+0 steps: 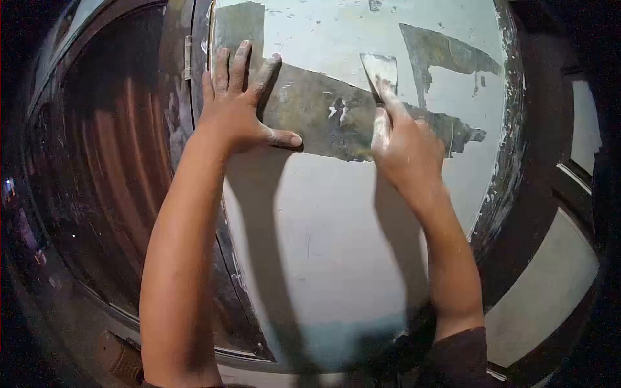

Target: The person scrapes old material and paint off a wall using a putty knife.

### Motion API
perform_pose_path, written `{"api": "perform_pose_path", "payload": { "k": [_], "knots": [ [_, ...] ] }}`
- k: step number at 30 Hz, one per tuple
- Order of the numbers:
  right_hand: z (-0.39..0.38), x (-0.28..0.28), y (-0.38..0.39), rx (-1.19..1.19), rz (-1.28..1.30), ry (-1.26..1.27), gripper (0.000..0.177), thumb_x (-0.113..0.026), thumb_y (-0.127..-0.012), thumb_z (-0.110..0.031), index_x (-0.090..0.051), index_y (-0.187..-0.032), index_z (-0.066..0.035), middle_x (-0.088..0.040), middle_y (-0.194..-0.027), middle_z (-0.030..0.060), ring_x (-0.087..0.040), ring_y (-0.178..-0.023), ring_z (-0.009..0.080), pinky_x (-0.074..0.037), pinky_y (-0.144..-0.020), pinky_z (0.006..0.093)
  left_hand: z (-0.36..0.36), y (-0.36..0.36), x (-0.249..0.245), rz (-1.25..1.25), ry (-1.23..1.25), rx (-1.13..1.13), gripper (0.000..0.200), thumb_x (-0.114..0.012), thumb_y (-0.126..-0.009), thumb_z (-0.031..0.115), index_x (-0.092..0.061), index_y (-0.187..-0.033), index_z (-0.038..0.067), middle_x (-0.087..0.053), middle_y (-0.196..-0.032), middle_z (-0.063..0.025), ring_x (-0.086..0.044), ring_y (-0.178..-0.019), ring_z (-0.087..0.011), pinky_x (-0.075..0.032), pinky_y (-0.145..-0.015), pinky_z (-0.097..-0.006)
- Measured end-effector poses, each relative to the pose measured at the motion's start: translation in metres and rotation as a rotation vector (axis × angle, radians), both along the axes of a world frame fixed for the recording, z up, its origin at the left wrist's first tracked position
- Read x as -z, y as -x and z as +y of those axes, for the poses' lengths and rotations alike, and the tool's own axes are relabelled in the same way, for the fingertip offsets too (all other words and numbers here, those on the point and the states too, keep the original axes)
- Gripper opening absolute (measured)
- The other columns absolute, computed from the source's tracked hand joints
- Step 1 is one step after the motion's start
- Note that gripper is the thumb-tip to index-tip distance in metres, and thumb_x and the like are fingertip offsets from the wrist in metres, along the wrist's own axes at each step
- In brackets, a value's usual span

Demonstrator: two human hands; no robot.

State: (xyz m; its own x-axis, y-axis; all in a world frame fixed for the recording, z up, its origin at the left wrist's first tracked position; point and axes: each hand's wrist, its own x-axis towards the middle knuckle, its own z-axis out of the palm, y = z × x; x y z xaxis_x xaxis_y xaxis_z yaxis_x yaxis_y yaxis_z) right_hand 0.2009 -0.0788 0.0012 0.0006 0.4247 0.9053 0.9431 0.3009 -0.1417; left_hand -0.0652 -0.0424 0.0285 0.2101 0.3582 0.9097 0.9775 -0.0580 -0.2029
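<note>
A wall panel (336, 213) with pale paint stands upright before me, and a wide grey-brown band of bare surface (304, 107) runs across its upper part. My left hand (236, 107) lies spread against the panel's upper left, fingers apart, holding nothing. In my right hand (411, 145) is a putty knife (380, 68), its flat blade pointing up and resting on or close to the paint above the band. The handle is mostly hidden inside my fingers. White dust or paint coats the fingertips of both hands. Another bare patch (446, 52) shows at the upper right.
Left of the panel is a dark wooden frame with a hinge (188, 58) and a reddish-brown curtain (129, 174) behind it. The panel's right edge (508, 142) has chipped paint. Farther right are pale panels (550, 284) in dark framing.
</note>
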Motion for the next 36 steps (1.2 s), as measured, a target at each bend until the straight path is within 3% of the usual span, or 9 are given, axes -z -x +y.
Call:
{"api": "perform_pose_path", "payload": {
  "k": [3, 8, 12, 14, 16, 22, 24, 30, 36],
  "knots": [
    [-0.004, 0.032, 0.002, 0.085, -0.082, 0.062, 0.058, -0.054, -0.101, -0.026, -0.042, -0.158, -0.019, -0.072, -0.074, 0.0204, -0.071, -0.068, 0.0431, -0.054, -0.061, 0.0555, -0.005, -0.004, 0.000, -0.018, 0.041, -0.007, 0.148, -0.079, -0.042, 0.090, -0.022, -0.167, 0.035, 0.001, -0.175, -0.0169, 0.009, -0.159, -0.0453, -0.001, -0.126, -0.0634],
    [0.018, -0.030, 0.005, 0.002, -0.021, -0.149, 0.045, -0.047, -0.104, -0.030, -0.057, -0.148, -0.023, -0.073, -0.090, 0.0253, -0.070, -0.087, 0.0477, -0.054, -0.082, 0.0592, -0.003, -0.003, -0.001, 0.021, 0.017, -0.002, 0.148, -0.080, -0.043, 0.090, -0.022, -0.167, 0.032, 0.000, -0.174, -0.0197, 0.008, -0.158, -0.0475, -0.001, -0.124, -0.0649],
    [0.002, -0.038, 0.014, 0.067, 0.007, -0.013, 0.043, -0.046, -0.105, -0.033, -0.061, -0.144, -0.022, -0.073, -0.100, 0.0262, -0.070, -0.094, 0.0479, -0.054, -0.085, 0.0569, -0.005, -0.004, -0.002, 0.008, 0.044, -0.023, 0.151, -0.080, -0.041, 0.090, -0.022, -0.167, 0.031, 0.001, -0.174, -0.0204, 0.008, -0.158, -0.0484, -0.001, -0.124, -0.0662],
    [0.005, 0.007, 0.012, 0.054, -0.076, -0.178, 0.048, -0.051, -0.102, -0.029, -0.056, -0.149, -0.019, -0.072, -0.073, 0.0197, -0.071, -0.068, 0.0428, -0.055, -0.067, 0.0572, -0.007, -0.007, -0.002, -0.031, 0.057, -0.036, 0.151, -0.080, -0.038, 0.090, -0.020, -0.166, 0.038, 0.002, -0.175, -0.0143, 0.008, -0.160, -0.0425, -0.002, -0.127, -0.0618],
    [-0.005, 0.028, 0.014, 0.059, -0.029, 0.066, 0.052, -0.052, -0.101, -0.027, -0.051, -0.153, -0.021, -0.070, -0.068, 0.0185, -0.069, -0.063, 0.0428, -0.054, -0.063, 0.0566, -0.004, -0.004, -0.001, -0.025, 0.038, -0.024, 0.150, -0.080, -0.039, 0.090, -0.018, -0.166, 0.040, 0.002, -0.176, -0.0132, 0.009, -0.160, -0.0425, 0.000, -0.127, -0.0610],
    [0.013, -0.026, 0.023, 0.044, -0.019, -0.109, 0.047, -0.050, -0.100, -0.028, -0.059, -0.146, -0.022, -0.075, -0.089, 0.0225, -0.073, -0.084, 0.0435, -0.057, -0.080, 0.0570, 0.000, -0.001, 0.001, -0.003, 0.001, 0.049, 0.148, -0.080, -0.042, 0.090, -0.022, -0.166, 0.035, 0.002, -0.175, -0.0179, 0.010, -0.158, -0.0470, 0.000, -0.124, -0.0661],
    [0.012, -0.024, 0.022, 0.018, -0.009, -0.151, 0.047, -0.049, -0.101, -0.029, -0.059, -0.146, -0.023, -0.074, -0.086, 0.0224, -0.073, -0.085, 0.0429, -0.056, -0.081, 0.0573, 0.000, -0.001, 0.000, -0.002, 0.014, 0.028, 0.148, -0.080, -0.042, 0.090, -0.022, -0.166, 0.034, 0.001, -0.175, -0.0182, 0.010, -0.158, -0.0473, 0.000, -0.124, -0.0663],
    [0.001, 0.038, 0.005, 0.055, 0.037, -0.002, 0.051, -0.055, -0.100, -0.027, -0.054, -0.151, -0.032, -0.071, -0.072, 0.0191, -0.070, -0.067, 0.0415, -0.054, -0.065, 0.0569, 0.002, 0.000, 0.003, 0.009, -0.024, 0.056, 0.147, -0.076, -0.042, 0.093, -0.023, -0.166, 0.035, 0.000, -0.175, -0.0182, 0.009, -0.158, -0.0476, -0.002, -0.124, -0.0660],
    [0.006, -0.003, 0.012, 0.046, 0.035, -0.061, 0.047, -0.050, -0.100, -0.031, -0.060, -0.145, -0.029, -0.073, -0.084, 0.0223, -0.071, -0.085, 0.0449, -0.055, -0.082, 0.0563, 0.002, -0.003, 0.002, 0.008, -0.017, 0.021, 0.149, -0.077, -0.041, 0.093, -0.021, -0.167, 0.035, 0.001, -0.175, -0.0177, 0.008, -0.158, -0.0476, -0.002, -0.124, -0.0672]
  ]
}}
